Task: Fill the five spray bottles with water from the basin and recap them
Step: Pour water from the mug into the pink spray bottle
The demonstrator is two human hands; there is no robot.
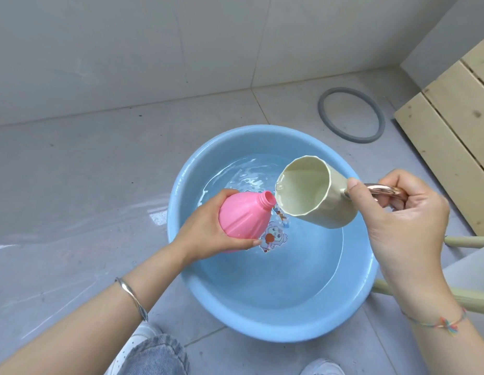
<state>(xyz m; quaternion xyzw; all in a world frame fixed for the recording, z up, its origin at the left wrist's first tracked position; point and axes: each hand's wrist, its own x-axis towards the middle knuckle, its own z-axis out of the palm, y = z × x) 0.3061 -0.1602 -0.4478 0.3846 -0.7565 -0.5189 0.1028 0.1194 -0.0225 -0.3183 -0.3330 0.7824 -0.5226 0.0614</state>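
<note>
Since the basin (262,320) catches spills, pour above it: the right hand (403,217), curled round the cup (316,201) handle, should tip slowly; the left hand (205,234) grips the uncapped pink bottle (240,217) inside the left rim, neck under the lip.

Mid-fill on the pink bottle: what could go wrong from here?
1. The mouth of the cream cup is far wider than the open neck of the pink bottle, so the pour may miss, probably landing in the blue basin.
2. The left hand holds the bottle tilted; it could spill before full.
3. The right hand grips only the handle; a wet slip might drop the cup.
</note>
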